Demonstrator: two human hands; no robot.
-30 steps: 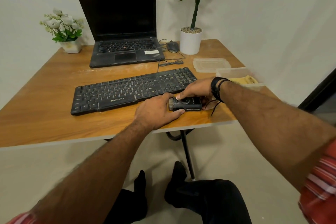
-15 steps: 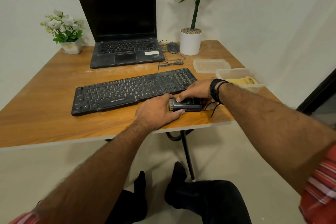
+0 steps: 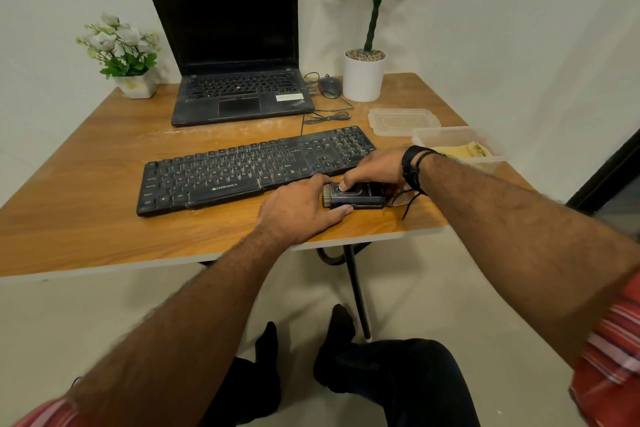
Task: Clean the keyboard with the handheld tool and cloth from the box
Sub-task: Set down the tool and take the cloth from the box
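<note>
Little changed over the last second: both hands on the handheld tool (image 3: 356,196) as before, at the near right edge of the table (image 3: 86,191), just in front of the keyboard (image 3: 242,170). Left hand (image 3: 299,210) curled round the tool's bristled left end, thumb under its near edge. Right hand (image 3: 375,166) draped over the top, a fingertip pressing the upper face, perhaps a switch or catch; impossible to tell which. Compared with the earlier frame, only a slight shift of viewpoint, the grip the same. Likely still readying the tool, no brushing of keys yet. Yellow cloth (image 3: 462,151) lying in the open box (image 3: 498,158) at the right, lid (image 3: 403,120) beside it, untouched.
</note>
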